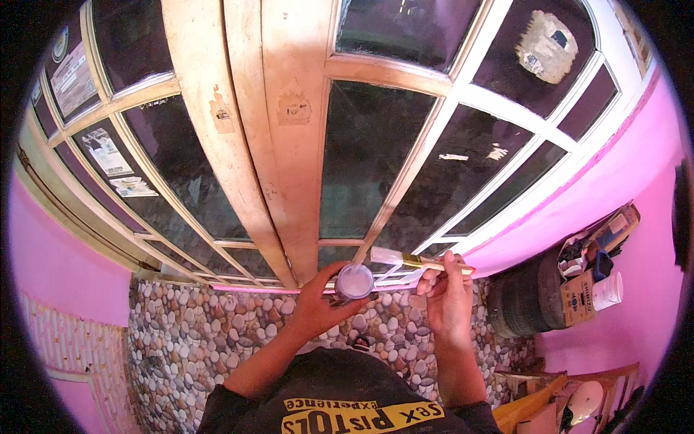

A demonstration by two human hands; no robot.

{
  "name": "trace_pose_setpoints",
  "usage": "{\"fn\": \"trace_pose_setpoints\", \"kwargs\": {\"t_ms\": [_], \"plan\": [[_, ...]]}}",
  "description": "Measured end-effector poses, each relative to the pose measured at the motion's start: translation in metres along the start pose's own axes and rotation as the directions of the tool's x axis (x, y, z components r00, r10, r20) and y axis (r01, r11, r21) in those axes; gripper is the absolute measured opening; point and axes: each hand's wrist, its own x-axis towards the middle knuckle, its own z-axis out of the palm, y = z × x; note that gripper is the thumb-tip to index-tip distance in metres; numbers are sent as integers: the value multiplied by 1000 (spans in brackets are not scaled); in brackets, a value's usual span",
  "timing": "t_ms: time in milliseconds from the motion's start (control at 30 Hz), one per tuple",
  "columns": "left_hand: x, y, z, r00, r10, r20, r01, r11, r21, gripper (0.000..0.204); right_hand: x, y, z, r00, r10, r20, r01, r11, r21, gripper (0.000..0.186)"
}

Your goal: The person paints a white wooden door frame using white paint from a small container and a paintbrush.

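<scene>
Taking the cup as reference, I see its pale contents facing up and the left hand curling fingers and thumb around its side. To the right of the cup, the right hand pinches the brush by its handle, bristles pointing left, near the rim. The paned door stands beyond the cup. In my judgement: hold the cup level, wipe excess off the bristles against its rim, and grip lightly for control.

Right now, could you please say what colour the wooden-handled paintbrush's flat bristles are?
The flat bristles look whitish, best seen in the head view.
</scene>
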Motion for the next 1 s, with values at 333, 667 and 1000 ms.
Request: {"fn": "trace_pose_setpoints", "kwargs": {"t_ms": [333,667,1000], "plan": [[-7,-2,-4,999,-13,-34,14,999,34,81,32,-30,17,850,-520,81,522,814,-255,18],[-17,-11,-10,999,-4,-48,6,999,49,74,53,-39,24,682,-669,294,719,540,-438,15],[-19,-13,-12,999,16,-44,-14,999,32,76,57,-53,26,515,-744,426,837,327,-439,13]]}}
